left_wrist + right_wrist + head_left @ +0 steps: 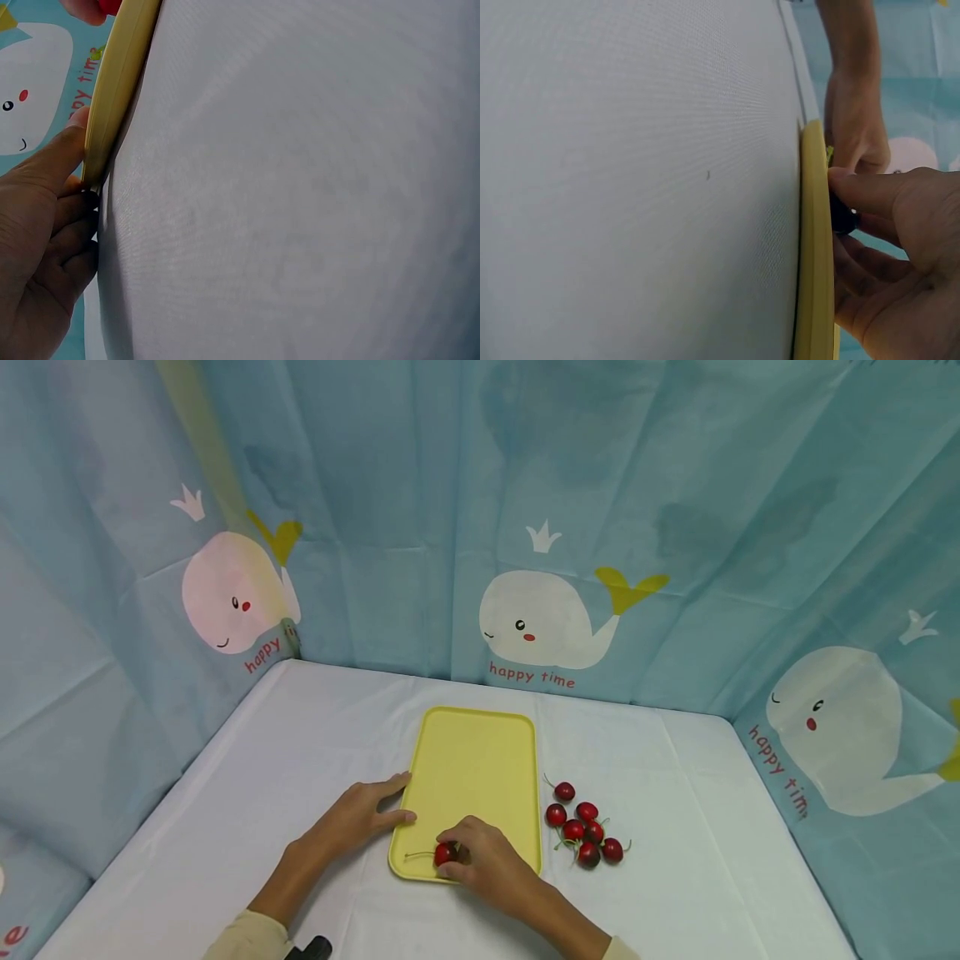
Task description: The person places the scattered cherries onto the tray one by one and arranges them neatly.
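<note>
Pinching a cherry (444, 853) at the near end of the yellow tray (472, 760), the right hand (491, 860) is risking a roll-off — the left hand (360, 818), fingers flat, is merely steadying the rim, other cherries (585, 831) lying just right

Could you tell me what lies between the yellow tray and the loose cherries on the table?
In the head view, only bare white tablecloth separates the yellow tray from the cherries.
</note>
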### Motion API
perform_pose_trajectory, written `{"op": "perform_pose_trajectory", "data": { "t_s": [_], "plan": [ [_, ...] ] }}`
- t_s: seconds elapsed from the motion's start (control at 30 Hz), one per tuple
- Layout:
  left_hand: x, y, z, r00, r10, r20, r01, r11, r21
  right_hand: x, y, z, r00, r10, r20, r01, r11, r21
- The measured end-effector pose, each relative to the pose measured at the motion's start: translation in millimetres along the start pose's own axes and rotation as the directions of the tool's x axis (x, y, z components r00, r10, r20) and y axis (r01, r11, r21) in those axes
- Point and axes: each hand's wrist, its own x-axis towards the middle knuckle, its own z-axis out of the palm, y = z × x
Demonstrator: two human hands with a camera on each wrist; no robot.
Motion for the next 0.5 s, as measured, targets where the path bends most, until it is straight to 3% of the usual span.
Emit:
{"op": "perform_pose_trajectory", "data": {
  "t_s": [0.5],
  "plan": [
    [0.0,-0.8,-0.1,1.000,0.000,0.005,0.000,1.000,-0.010,-0.7,2.6,-4.9,0.999,0.041,0.018,-0.042,0.997,0.067]
  ]
}}
